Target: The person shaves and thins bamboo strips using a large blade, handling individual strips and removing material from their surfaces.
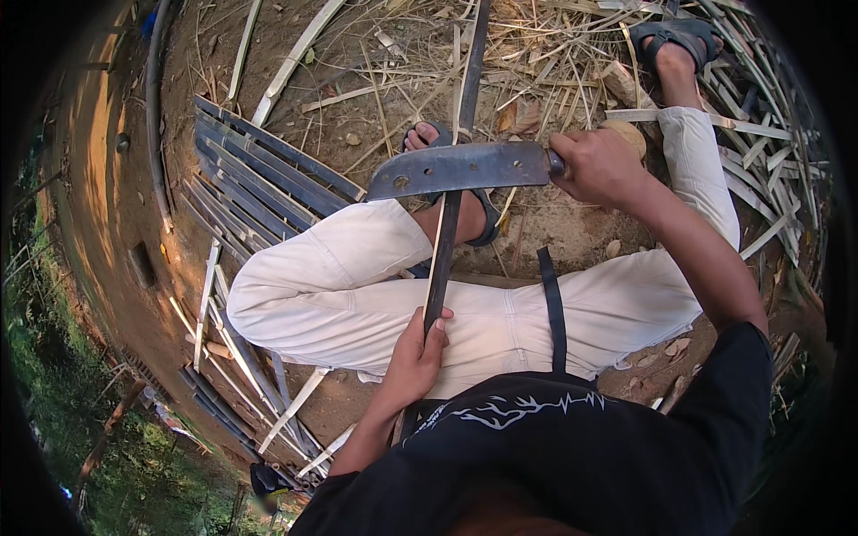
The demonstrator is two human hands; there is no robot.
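Dark steel blade [474, 170] crosses the long strip [443, 241]; my right grip [603, 165] holds the handle [556, 163], my left grip [416, 353] the strip's near part, best kept clear of the edge.

The blade of the knife [465, 170] hides a stretch of the strip [441, 259] and part of the left foot [417, 138], while the strip's far end leaves by the top edge and its near end vanishes behind the shirt [581, 447]. The right grip [606, 168] covers most of the handle, and the left grip's [413, 362] fingers curl partly out of sight beneath the strip. The dark rim cuts off the right-hand slats [755, 130], the plants [134, 473] blur, and a small black object [265, 481] cannot be identified.
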